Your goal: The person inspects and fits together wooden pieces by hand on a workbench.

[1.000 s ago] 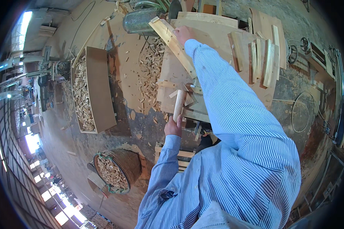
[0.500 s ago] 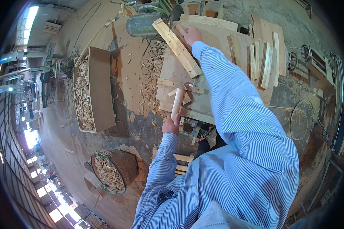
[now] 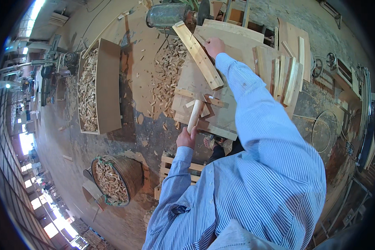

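Observation:
My left hand [image 3: 186,138] is wrapped round the near end of a thick, pale wooden rod [image 3: 194,114]. The rod's far end reaches over the worktable [image 3: 233,46], beside a small upright metal blade [image 3: 203,97] and some short offcuts. Farther off, my right hand [image 3: 214,47] is closed, its fingers curled down at the right side of a long wooden guide board [image 3: 198,55] with dark holes. What those fingers grip, if anything, is hidden from this view.
Several wooden strips [image 3: 281,79] lie at the table's right. A green motor [image 3: 164,17] with a dark disc [image 3: 203,11] stands behind. Wood scraps [image 3: 171,62] cover the floor to the left. Farther left are a box [image 3: 108,87] and a basket [image 3: 133,175] of offcuts.
My right hand has drawn slightly nearer along the guide board, and its fingers are more curled. My left hand keeps its hold on the rod. The whole view has shifted a little.

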`<action>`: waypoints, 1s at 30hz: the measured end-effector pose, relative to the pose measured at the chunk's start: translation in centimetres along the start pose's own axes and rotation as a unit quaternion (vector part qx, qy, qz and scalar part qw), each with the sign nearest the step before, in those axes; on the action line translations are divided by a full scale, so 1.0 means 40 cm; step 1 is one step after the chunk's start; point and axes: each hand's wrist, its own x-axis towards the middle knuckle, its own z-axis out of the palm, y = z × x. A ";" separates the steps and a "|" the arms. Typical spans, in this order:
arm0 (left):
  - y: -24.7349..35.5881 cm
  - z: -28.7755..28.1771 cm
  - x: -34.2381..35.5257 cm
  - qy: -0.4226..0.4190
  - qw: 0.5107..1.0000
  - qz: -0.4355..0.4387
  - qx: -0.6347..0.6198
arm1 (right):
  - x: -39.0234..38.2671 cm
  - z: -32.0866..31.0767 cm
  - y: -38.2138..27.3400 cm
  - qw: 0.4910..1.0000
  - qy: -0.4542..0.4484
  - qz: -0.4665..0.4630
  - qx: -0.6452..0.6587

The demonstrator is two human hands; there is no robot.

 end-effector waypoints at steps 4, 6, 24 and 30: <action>-0.036 0.003 -0.033 0.002 1.000 0.003 -0.019 | 0.021 0.057 -0.023 0.988 -0.035 0.073 0.129; -0.048 0.005 -0.047 -0.009 1.000 -0.005 0.001 | 0.035 0.081 -0.032 0.985 -0.028 0.077 0.152; -0.034 0.004 -0.033 -0.013 1.000 -0.008 -0.003 | 0.120 0.074 -0.101 0.994 -0.008 0.086 0.064; 0.025 -0.001 0.014 -0.002 1.000 0.000 -0.009 | 0.187 0.053 -0.084 0.996 0.013 0.064 0.068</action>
